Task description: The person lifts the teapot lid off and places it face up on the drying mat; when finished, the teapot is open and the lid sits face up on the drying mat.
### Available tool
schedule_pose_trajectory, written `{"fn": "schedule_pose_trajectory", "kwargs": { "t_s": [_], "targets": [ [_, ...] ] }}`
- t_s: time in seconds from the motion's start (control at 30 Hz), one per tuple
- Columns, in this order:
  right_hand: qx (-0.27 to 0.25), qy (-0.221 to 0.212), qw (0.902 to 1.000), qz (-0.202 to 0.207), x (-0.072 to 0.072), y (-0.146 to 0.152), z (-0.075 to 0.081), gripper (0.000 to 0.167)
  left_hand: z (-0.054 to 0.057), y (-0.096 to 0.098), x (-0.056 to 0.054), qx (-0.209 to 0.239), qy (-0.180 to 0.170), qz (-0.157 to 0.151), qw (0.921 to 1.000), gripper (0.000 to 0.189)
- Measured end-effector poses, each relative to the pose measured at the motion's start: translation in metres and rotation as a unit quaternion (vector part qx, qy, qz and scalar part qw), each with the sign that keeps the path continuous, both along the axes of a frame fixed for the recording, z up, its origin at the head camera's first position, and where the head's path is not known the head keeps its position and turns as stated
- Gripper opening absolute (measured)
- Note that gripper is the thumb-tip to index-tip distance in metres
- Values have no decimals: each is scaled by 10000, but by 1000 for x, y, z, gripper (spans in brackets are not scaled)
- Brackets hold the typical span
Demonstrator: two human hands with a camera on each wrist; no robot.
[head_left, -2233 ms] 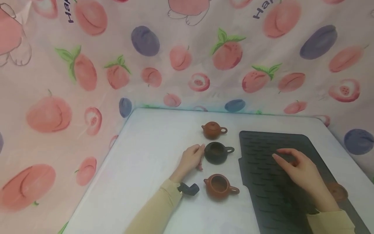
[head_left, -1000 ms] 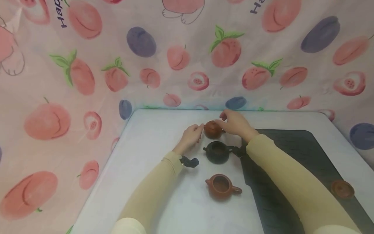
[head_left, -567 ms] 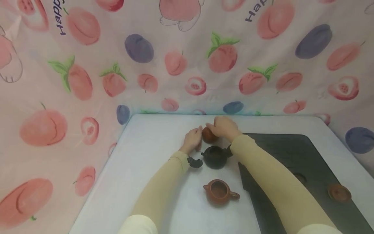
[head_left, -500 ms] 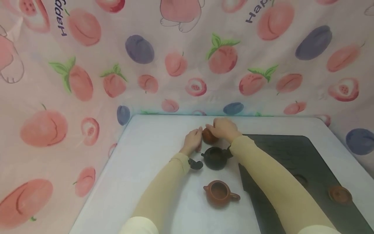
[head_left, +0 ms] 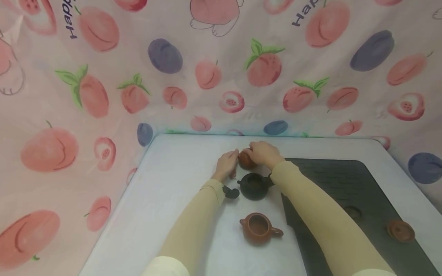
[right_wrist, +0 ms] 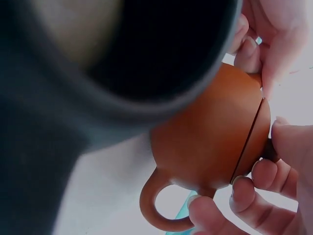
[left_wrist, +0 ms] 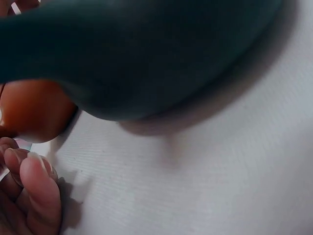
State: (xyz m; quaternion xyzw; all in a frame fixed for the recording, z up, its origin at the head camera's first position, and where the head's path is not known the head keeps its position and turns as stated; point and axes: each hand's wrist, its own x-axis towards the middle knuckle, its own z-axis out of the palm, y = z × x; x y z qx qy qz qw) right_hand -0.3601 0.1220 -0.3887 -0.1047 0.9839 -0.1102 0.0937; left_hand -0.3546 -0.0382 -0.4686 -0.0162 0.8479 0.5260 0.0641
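The farthest reddish-brown teapot (head_left: 246, 160) has its lid (right_wrist: 255, 139) on, with the seam showing in the right wrist view. My right hand (head_left: 265, 154) pinches the lid's dark knob (right_wrist: 270, 150) between thumb and fingers, other fingertips near the handle. At the opposite side, my left hand (head_left: 226, 165) pinches the spout (right_wrist: 256, 77) with curled fingers. Just nearer stands a black teapot (head_left: 253, 187), lidless, its body large in both wrist views. A second reddish-brown teapot (head_left: 258, 229), also lidless, stands nearest me.
A dark ridged tray (head_left: 331, 172) lies on the right of the white table (head_left: 165, 191). On it rest a brown lid (head_left: 400, 230) and a dark lid (head_left: 353, 212), partly behind the right sleeve. A fruit-printed cloth (head_left: 207, 46) hangs behind.
My left hand has gone from the black teapot's spout to the far teapot's spout. My right hand has left the space over the tray and taken hold of the far teapot's lid knob.
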Motion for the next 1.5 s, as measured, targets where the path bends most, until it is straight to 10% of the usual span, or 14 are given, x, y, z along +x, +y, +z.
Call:
{"fn": "schedule_pose_trajectory", "kwargs": {
  "t_s": [0.93,1.27,1.4,1.5],
  "targets": [
    [207,377,9990,83,8,4,8,42,1,2,-2,334,-201,106,9992,50],
    [-1154,324,9928,59,16,39,3,39,-3,-1,2,416,-328,262,9983,50],
    [-2876,-392,9558,-478,27,64,-2,48,-2,-1,1,439,-270,232,9984,49],
    [-4647,-1057,8735,-991,39,85,-4,50,-1,-1,-2,396,-209,172,9988,49]
  ]
}}
